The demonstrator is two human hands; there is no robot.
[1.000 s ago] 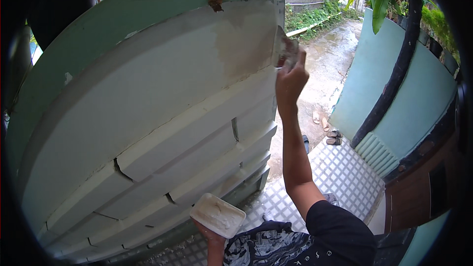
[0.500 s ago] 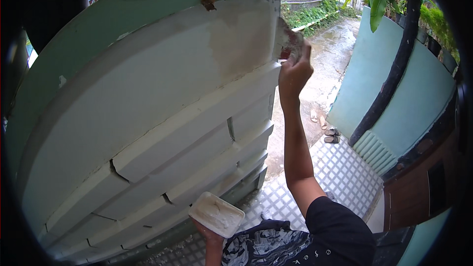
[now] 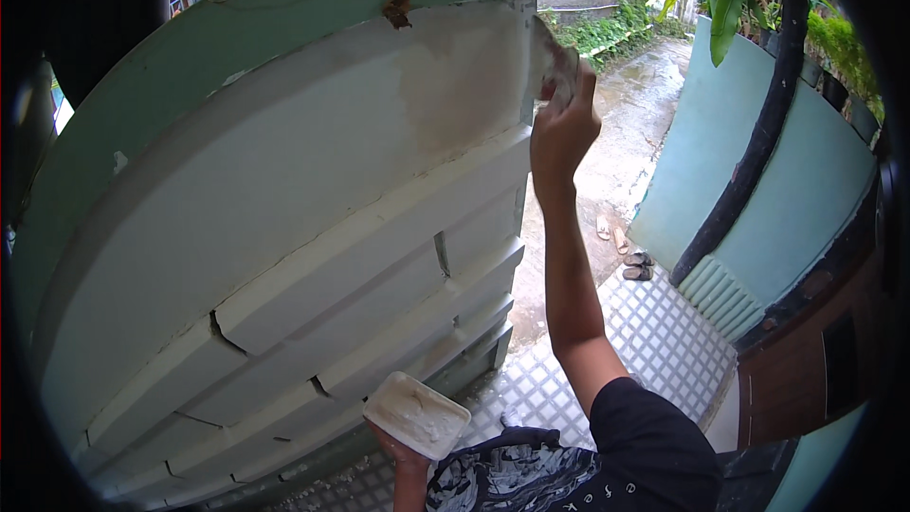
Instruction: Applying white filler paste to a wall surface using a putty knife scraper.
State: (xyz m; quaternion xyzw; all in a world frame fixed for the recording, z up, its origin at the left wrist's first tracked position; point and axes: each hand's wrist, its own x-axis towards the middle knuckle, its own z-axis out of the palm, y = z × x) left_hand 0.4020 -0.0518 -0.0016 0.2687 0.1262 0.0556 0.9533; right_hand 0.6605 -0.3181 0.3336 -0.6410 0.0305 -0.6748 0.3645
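High at the right end of a white-coated wall point(image 3: 275, 152), my right hand point(image 3: 567, 133) is closed round a putty knife point(image 3: 557, 66) smeared with white and reddish-brown. Its blade lies along the wall's vertical end edge; the handle is mostly hidden by my fingers. Low in front of me, my left hand point(image 3: 403, 450) grips a shallow white plastic tray point(image 3: 445, 399) by its left side. White putty point(image 3: 420, 419) is spread over the tray's bottom. Beside the blade, the wall face carries a darker, damp-looking patch point(image 3: 455, 85).
Raised bands with dark gaps point(image 3: 227, 332) run along the lower wall. A green ledge point(image 3: 190, 66) curves above. Sandals point(image 3: 638, 265) lie at the edge of the checkered tile floor point(image 3: 645, 341). A dark slanting trunk point(image 3: 758, 133) stands before a light-green wall point(image 3: 706, 123).
My right hand and the putty knife have shifted slightly left, the blade turning closer to the wall's end edge. My left hand and the tray stay almost where they were.
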